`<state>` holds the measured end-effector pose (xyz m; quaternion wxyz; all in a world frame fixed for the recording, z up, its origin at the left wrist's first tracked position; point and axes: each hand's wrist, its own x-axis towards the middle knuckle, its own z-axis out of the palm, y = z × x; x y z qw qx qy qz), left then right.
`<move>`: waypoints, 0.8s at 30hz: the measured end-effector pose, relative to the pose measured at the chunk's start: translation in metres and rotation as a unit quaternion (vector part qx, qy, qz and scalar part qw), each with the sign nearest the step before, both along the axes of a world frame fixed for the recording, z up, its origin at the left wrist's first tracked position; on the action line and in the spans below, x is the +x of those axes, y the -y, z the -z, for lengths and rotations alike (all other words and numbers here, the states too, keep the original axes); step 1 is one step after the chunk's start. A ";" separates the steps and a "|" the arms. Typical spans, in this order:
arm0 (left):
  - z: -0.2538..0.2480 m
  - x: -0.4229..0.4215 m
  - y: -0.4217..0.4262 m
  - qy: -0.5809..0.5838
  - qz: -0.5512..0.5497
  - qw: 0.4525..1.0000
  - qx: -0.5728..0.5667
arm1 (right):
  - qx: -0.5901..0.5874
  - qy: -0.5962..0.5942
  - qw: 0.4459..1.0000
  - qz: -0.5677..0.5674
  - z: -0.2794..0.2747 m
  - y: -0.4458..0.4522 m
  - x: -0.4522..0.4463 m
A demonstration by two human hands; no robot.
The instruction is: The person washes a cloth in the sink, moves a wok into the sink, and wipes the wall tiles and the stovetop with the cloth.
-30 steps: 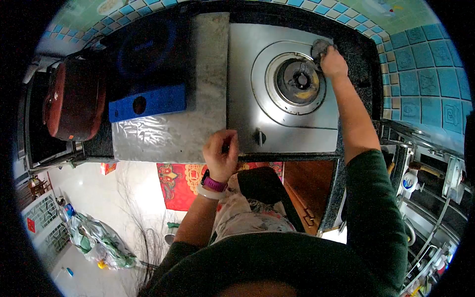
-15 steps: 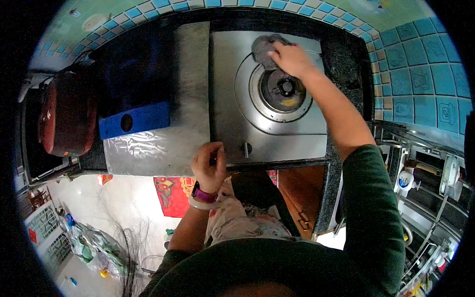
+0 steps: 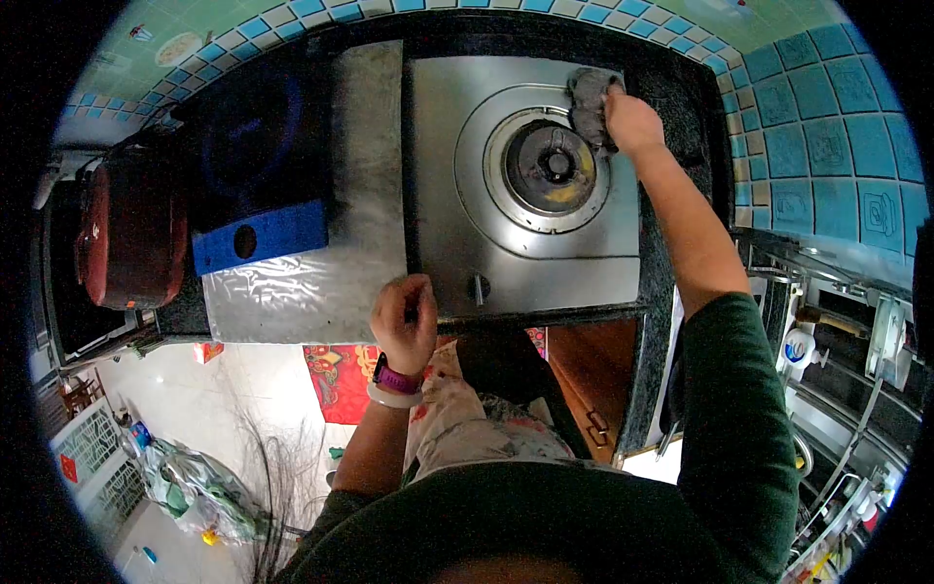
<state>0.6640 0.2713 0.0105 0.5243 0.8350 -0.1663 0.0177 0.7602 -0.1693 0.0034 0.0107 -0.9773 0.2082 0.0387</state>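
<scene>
Right hand on grey cloth at the stove; left hand loosely curled by the front edge.
Right hand (image 3: 634,122), upper right of the frame, grips the bunched cloth (image 3: 590,107) against the steel – a grip that likely gives firm pressure beside the raised burner (image 3: 556,165). Left hand (image 3: 407,321), lower centre, has its fingers curled inward, nothing visible in it; probably held there to leave the steel free. Cloth: dark grey, crumpled, soft-looking, at the burner's upper right. Stove (image 3: 438,117), centre to upper right: brushed steel, shiny; burner dark, with yellowish patches. Knob (image 3: 478,288) near the front edge. A dull metal sheet (image 3: 370,195) lies left of the stove – blue panel (image 3: 282,237) beyond, dark red case (image 3: 131,229) at far left.
</scene>
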 end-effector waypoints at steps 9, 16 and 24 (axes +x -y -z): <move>-0.001 0.005 0.003 0.058 -0.006 0.998 -0.003 | -0.007 -0.004 0.998 0.066 0.008 0.001 -0.032; 0.005 0.004 0.004 0.062 0.001 0.998 -0.027 | -0.065 -0.026 0.997 0.019 0.029 -0.017 -0.131; 0.008 0.004 0.003 0.028 0.010 0.999 -0.033 | 0.064 -0.041 0.996 0.041 -0.021 -0.022 -0.217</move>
